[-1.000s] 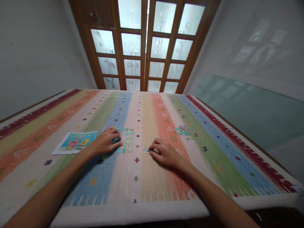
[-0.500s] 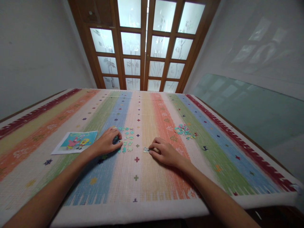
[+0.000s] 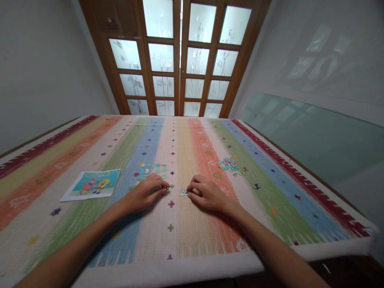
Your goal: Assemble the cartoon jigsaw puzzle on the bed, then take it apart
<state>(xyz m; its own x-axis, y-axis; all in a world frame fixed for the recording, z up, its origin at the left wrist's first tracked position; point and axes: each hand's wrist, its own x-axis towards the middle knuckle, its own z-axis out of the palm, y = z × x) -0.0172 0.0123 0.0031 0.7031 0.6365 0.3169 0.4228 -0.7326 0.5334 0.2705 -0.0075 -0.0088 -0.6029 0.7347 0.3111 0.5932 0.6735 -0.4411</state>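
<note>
Mid-frame, your curled right hand [image 3: 205, 193] pinches a half-covered, flat, grey-patterned puzzle piece [image 3: 183, 192], your arched left hand's [image 3: 150, 192] fingertip grip unclear.

Wooden doors [image 3: 183, 60] with frosted panes [image 3: 161, 57] are backlit, flanked by pale walls [image 3: 39, 68]. Cloth-covered bench [image 3: 192, 228] positioned before doors; greenish panel [image 3: 315, 132] noted right of doors.

Two hands [image 3: 150, 192] [image 3: 207, 193]; one picture sheet [image 3: 92, 185]; one tablecloth [image 3: 159, 236]; puzzle pieces [image 3: 230, 164], apparently dozens.
</note>
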